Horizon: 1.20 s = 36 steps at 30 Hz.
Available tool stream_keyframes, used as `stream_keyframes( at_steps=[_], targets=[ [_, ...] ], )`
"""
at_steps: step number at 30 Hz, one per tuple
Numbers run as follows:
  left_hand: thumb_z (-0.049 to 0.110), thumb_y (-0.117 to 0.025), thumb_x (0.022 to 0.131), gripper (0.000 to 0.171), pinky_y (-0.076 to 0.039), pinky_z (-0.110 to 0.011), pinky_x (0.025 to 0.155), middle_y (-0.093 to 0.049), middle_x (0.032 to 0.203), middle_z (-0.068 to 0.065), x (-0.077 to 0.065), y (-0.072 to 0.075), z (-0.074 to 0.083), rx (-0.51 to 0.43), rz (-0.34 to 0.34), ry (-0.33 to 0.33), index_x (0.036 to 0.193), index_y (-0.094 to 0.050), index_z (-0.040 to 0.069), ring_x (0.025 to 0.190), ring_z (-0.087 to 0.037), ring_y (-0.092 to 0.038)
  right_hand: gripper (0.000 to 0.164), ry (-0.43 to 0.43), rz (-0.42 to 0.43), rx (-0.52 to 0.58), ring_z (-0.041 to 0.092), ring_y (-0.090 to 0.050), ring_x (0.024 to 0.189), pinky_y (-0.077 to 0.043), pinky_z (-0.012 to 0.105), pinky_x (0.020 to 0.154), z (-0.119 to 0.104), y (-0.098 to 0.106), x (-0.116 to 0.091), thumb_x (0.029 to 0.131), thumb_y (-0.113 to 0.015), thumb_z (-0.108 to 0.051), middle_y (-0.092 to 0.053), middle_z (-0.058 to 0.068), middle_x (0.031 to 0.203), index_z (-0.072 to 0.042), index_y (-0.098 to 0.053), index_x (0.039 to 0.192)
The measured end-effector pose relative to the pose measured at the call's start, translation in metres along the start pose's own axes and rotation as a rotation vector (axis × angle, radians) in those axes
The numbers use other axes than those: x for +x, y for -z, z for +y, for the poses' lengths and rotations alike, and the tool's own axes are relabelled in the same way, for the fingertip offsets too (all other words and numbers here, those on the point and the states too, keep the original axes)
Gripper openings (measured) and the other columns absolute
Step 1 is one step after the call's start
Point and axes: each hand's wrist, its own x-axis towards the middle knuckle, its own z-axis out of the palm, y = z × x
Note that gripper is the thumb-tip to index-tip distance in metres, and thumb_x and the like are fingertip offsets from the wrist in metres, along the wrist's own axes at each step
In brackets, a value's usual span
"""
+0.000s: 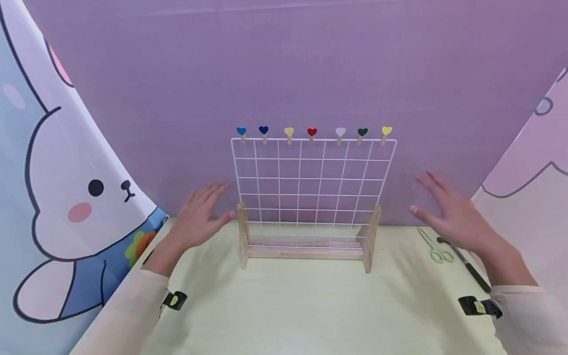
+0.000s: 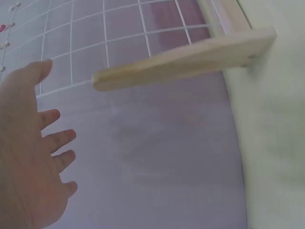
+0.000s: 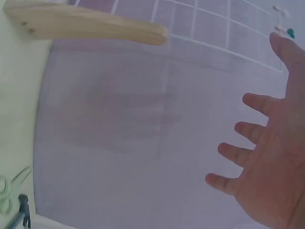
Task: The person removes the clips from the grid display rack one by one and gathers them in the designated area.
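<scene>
A white wire grid (image 1: 310,195) stands upright in a wooden stand (image 1: 306,253) on the table. Along its top wire sit several small wooden clips with hearts, among them a red heart clip (image 1: 312,133), a white heart clip (image 1: 340,133) and a dark green heart clip (image 1: 362,133). My left hand (image 1: 195,219) hovers left of the grid, fingers spread and nothing held. On the other side, my right hand (image 1: 459,219) is raised with spread fingers, also holding nothing. In the wrist views each palm faces the stand's wooden side post (image 2: 181,59), apart from it.
Green scissors (image 1: 437,249) lie on the table (image 1: 306,310) below my right hand. Beside them is a black-handled tool (image 1: 466,264), probably a small hammer, partly under the right wrist. A purple cloth (image 1: 310,64) hangs behind, with a rabbit-print cloth (image 1: 66,162) at left.
</scene>
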Motion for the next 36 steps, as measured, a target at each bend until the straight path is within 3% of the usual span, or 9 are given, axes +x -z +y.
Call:
stream_keyframes(
  at_steps=[4,7,10,12,14,17,24,36],
  targets=[
    [0.044,-0.059,0.102,0.072,-0.021,-0.070,0.123,-0.037,0.166,-0.016,0.004,-0.003,0.003,-0.132,0.026,-0.024,0.161,-0.033,0.013,0.153,-0.041,-0.032,0.073,0.032,0.067,0.149,0.054,-0.014,0.155,-0.013,0.084,0.113,-0.006,0.006,0.002,0.102,-0.062,-0.033,-0.012,0.015,0.175,-0.021,-0.026,0.164],
    [0.040,-0.059,0.103,0.069,-0.027,-0.069,0.121,-0.038,0.165,-0.017,0.006,-0.006,0.004,-0.228,0.036,-0.014,0.161,-0.034,0.011,0.152,-0.042,-0.034,0.068,0.057,0.128,0.214,0.050,-0.020,0.155,-0.020,0.081,0.114,-0.016,0.010,0.005,0.102,-0.063,-0.028,-0.021,0.014,0.173,-0.022,-0.032,0.162],
    [0.038,-0.059,0.104,0.067,-0.030,-0.068,0.120,-0.039,0.165,-0.016,0.008,-0.012,0.003,-0.334,0.049,0.006,0.161,-0.034,0.012,0.151,-0.042,-0.036,0.063,0.071,0.183,0.249,0.031,-0.035,0.151,-0.036,0.045,0.121,-0.025,0.014,0.007,0.101,-0.064,-0.025,-0.036,0.013,0.166,-0.023,-0.040,0.159],
    [0.036,-0.059,0.105,0.065,-0.032,-0.067,0.120,-0.040,0.164,-0.016,0.009,-0.017,0.003,-0.403,0.061,0.011,0.160,-0.035,0.011,0.150,-0.041,-0.037,0.058,0.075,0.202,0.279,0.011,-0.044,0.141,-0.039,0.019,0.110,-0.032,0.017,0.010,0.102,-0.064,-0.023,-0.046,0.014,0.160,-0.024,-0.044,0.156],
    [0.034,-0.059,0.105,0.064,-0.034,-0.065,0.120,-0.042,0.163,-0.016,0.011,-0.021,0.003,-0.462,0.075,0.017,0.160,-0.036,0.011,0.149,-0.040,-0.039,0.054,0.070,0.203,0.306,-0.006,-0.045,0.129,-0.033,0.002,0.096,-0.037,0.019,0.013,0.102,-0.064,-0.022,-0.051,0.015,0.154,-0.024,-0.048,0.154],
    [0.030,-0.059,0.105,0.061,-0.037,-0.062,0.119,-0.044,0.161,-0.017,0.014,-0.027,0.003,-0.536,0.104,0.014,0.158,-0.039,0.007,0.147,-0.040,-0.042,0.050,0.065,0.194,0.348,-0.016,-0.046,0.120,-0.036,0.000,0.092,-0.044,0.022,0.018,0.103,-0.062,-0.022,-0.056,0.012,0.149,-0.024,-0.051,0.152],
    [0.022,-0.061,0.104,0.055,-0.041,-0.056,0.119,-0.051,0.154,-0.019,0.021,-0.042,0.007,-0.683,0.167,0.016,0.154,-0.045,0.005,0.141,-0.041,-0.049,0.043,0.098,0.199,0.440,-0.012,-0.057,0.118,-0.042,0.001,0.093,-0.059,0.025,0.029,0.103,-0.062,-0.016,-0.061,-0.023,0.132,-0.017,-0.057,0.146],
    [0.019,-0.064,0.103,0.049,-0.042,-0.054,0.118,-0.057,0.143,-0.029,0.023,-0.066,0.006,-0.783,0.194,0.095,0.143,-0.053,-0.007,0.134,-0.044,-0.055,0.035,0.265,0.206,0.622,0.006,-0.065,0.120,-0.050,0.010,0.100,-0.100,0.028,0.054,0.104,-0.057,-0.005,-0.068,-0.013,0.130,0.001,-0.060,0.138]
  ],
)
